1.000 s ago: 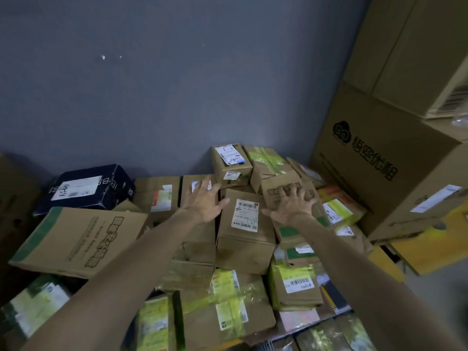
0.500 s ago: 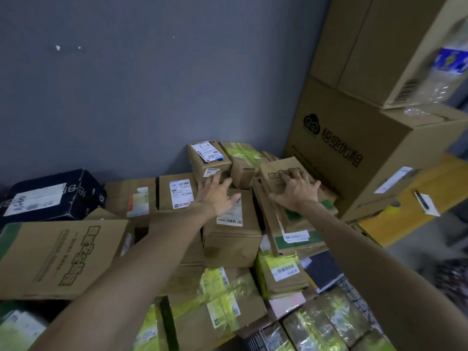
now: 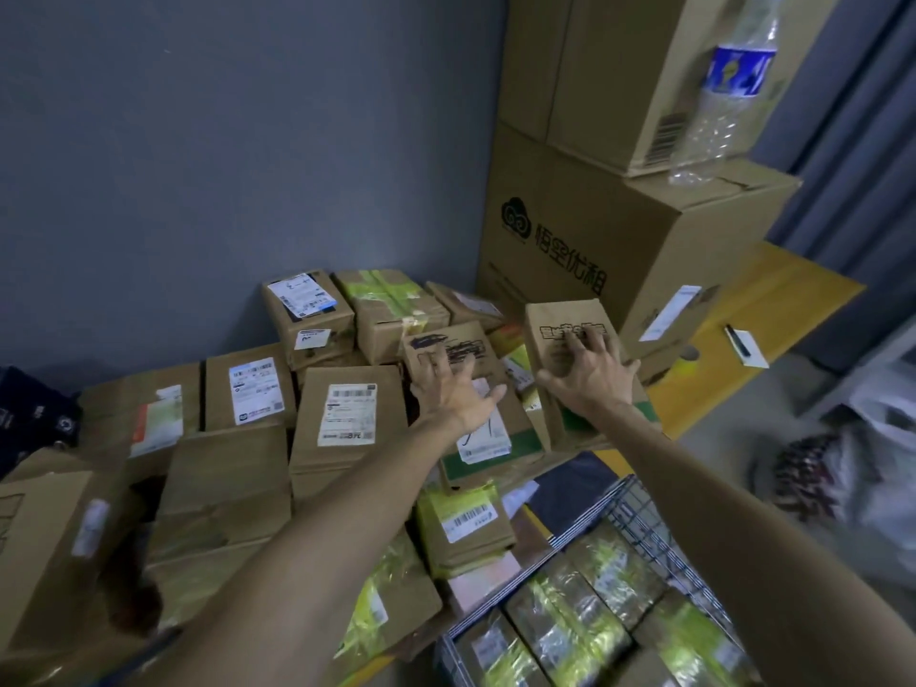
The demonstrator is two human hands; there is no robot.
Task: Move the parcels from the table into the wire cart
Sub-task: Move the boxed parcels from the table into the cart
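Observation:
Brown cardboard parcels lie piled on the table against a grey wall. My right hand (image 3: 590, 371) grips a brown parcel with printed characters (image 3: 555, 317), which stands tilted up at the right end of the pile. My left hand (image 3: 453, 389) rests with spread fingers on a brown parcel with black scribble and a green band (image 3: 468, 337) beside it. The wire cart (image 3: 644, 518) is at the lower right, below my right forearm, and holds several parcels in yellow-green tape (image 3: 585, 607).
Two large cartons (image 3: 595, 240) are stacked right behind the pile, with a plastic water bottle (image 3: 723, 91) on the lower one. A yellow board (image 3: 773, 300) lies to their right. A box with a white label (image 3: 347, 414) sits left of my left hand.
The view has swung right. My left hand left the white-labelled box for the scribbled parcel. The right hand's parcel has tipped up and shifted right.

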